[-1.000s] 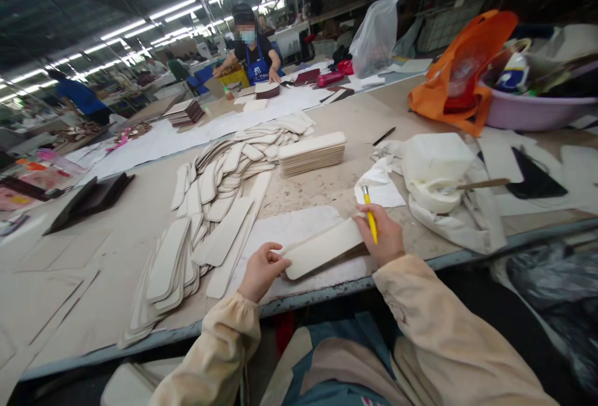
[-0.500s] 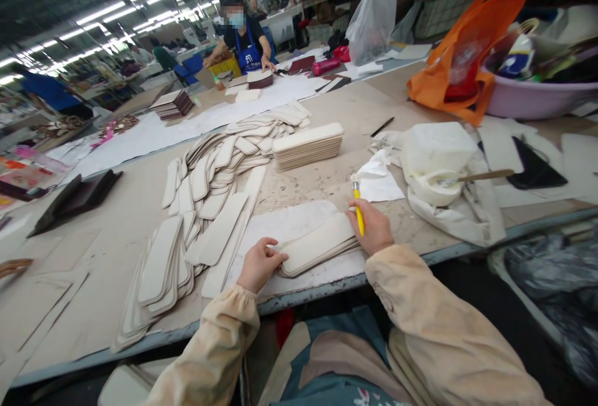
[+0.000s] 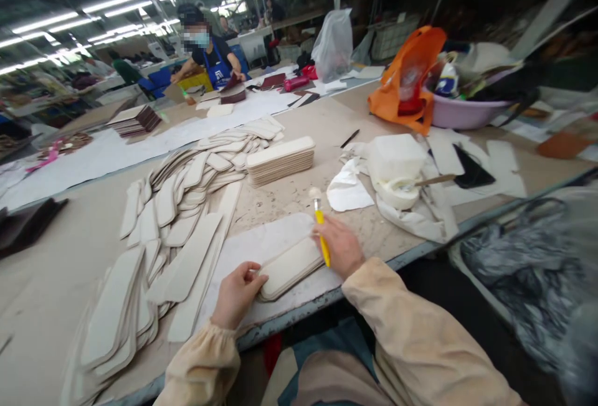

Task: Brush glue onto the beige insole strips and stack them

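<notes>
My right hand (image 3: 340, 248) is closed around a yellow-handled brush (image 3: 322, 236), its pale-tipped end pointing away from me. Beneath that hand lies the right end of a small stack of off-white, round-cornered panels (image 3: 290, 269). My left hand (image 3: 239, 292) pinches the left end of this stack, thumb at the top panel's corner; its lower fingers are hidden. A white sheet (image 3: 275, 235) lies under the stack. To the left spreads a large heap of similar off-white panels (image 3: 182, 231).
A neat stack of panels (image 3: 280, 162) stands behind. On the right are a white tub (image 3: 397, 160) with a flat stick (image 3: 436, 179), a crumpled white cloth (image 3: 348, 188), an orange bag (image 3: 406, 82) and a purple basin (image 3: 467, 112). A co-worker (image 3: 212, 57) handles dark red pieces across the table.
The view has swung right, so the scene sits further left. My right hand has lifted the brush slightly off the white cloth; my left hand stays at the stack's end.
</notes>
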Motion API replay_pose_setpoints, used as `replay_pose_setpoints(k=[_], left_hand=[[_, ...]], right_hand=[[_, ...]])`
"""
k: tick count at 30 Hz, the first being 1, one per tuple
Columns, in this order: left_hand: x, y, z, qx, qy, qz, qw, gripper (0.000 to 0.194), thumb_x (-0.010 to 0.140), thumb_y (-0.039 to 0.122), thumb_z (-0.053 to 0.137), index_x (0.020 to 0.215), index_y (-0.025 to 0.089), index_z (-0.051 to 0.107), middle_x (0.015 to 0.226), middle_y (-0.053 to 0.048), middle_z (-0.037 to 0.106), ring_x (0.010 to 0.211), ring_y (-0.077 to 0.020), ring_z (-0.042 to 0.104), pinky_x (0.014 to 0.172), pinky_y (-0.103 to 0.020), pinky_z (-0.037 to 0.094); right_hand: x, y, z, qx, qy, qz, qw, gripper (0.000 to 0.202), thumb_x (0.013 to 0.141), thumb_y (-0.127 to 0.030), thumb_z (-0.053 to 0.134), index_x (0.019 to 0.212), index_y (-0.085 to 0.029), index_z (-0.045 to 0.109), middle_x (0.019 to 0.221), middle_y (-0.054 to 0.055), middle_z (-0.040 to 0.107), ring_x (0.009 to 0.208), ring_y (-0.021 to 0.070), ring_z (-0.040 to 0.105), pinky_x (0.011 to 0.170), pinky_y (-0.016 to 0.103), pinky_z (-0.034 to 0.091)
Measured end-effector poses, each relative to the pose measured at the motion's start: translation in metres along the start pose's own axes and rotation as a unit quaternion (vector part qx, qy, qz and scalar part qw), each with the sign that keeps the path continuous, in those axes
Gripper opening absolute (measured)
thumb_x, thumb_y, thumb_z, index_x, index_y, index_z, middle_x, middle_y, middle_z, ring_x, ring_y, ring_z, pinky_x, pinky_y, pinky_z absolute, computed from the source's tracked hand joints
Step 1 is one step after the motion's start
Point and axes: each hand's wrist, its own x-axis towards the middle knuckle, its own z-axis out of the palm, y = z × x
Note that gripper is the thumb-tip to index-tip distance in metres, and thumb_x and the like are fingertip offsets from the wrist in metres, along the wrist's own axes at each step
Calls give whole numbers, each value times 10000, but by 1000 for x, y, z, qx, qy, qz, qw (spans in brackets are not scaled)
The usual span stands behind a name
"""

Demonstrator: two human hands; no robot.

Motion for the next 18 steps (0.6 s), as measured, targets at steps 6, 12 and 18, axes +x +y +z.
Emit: replay_pose_setpoints(k=[6, 12, 18], left_hand=[[2, 5, -3, 48, -7, 14, 999, 473, 656, 579, 610, 929, 195, 643, 566, 50, 582, 556, -165, 565, 572, -280, 408], [4, 4, -2, 66, -7, 25, 997, 445, 670, 577, 594, 913, 206, 639, 562, 53, 570, 551, -168, 565, 569, -288, 414], [5, 0, -1, 96, -9, 35, 995, 416, 700, 541, 566, 930, 200, 633, 670, 24, 596, 582, -175, 596, 612, -311, 458]], right_hand=[[-20, -49, 15, 41, -127, -132, 982, 210, 937, -368, 505, 1045, -216, 602, 1167, 94, 633, 1260, 210, 481, 1078, 402, 361], [-29, -34, 12, 22, -144, -54, 988, 262, 904, -411, 558, 1056, -199, 579, 1193, 115, 619, 1281, 231, 467, 1093, 457, 331], [-36, -3, -4, -10, -105, 16, 994, 223, 897, -352, 578, 1048, -187, 577, 1162, 127, 638, 1268, 255, 486, 1080, 477, 349]])
